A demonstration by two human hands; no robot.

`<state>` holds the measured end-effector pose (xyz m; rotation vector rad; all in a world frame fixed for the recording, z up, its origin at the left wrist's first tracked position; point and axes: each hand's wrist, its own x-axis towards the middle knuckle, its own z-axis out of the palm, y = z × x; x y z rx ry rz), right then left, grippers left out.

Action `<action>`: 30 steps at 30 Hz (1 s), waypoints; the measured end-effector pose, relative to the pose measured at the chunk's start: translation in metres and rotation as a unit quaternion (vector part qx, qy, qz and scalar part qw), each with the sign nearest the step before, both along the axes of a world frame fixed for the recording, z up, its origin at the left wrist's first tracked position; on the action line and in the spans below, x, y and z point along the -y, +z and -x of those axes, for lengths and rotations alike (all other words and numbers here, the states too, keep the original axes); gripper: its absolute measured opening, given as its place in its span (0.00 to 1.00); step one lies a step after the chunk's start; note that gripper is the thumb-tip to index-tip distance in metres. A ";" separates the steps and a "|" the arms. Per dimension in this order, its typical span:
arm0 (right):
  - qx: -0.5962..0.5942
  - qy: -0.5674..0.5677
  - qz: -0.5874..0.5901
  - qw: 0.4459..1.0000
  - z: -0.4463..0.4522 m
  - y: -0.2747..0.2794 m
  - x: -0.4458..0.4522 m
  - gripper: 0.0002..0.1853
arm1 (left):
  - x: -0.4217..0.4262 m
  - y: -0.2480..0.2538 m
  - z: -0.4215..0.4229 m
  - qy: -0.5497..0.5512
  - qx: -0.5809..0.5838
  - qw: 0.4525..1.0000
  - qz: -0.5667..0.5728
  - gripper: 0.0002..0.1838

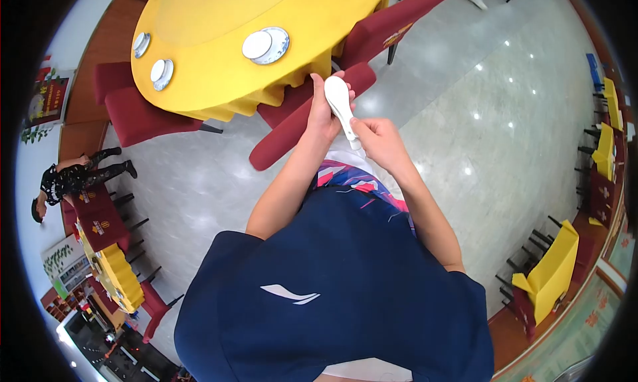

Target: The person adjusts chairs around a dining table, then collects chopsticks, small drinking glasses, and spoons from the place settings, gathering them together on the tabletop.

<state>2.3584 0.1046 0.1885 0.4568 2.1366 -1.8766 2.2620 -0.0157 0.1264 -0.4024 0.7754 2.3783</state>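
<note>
White soup spoons (339,97), seemingly stacked, are held in front of my body with their bowls pointing away from me. My left hand (322,109) lies under and beside the bowls, its thumb up at the left and its fingertips showing at the right. The handle end is pinched by my right hand (379,141). Just beyond my hands stands a round table with a yellow cloth (219,93). On it, nearest my hands, a white bowl (256,45) rests on a blue-patterned plate (280,44).
A red chair (286,135) stands between me and the table, with another red chair (149,116) to the left. More bowls on plates (161,73) sit along the table's left edge. Another person (73,176) is at the far left. Yellow-covered tables (555,269) stand at the right.
</note>
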 end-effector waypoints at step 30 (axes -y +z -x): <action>-0.104 0.271 -0.301 0.908 0.377 0.010 -0.424 0.32 | -0.424 -0.028 0.295 0.178 0.054 0.982 -0.036 0.28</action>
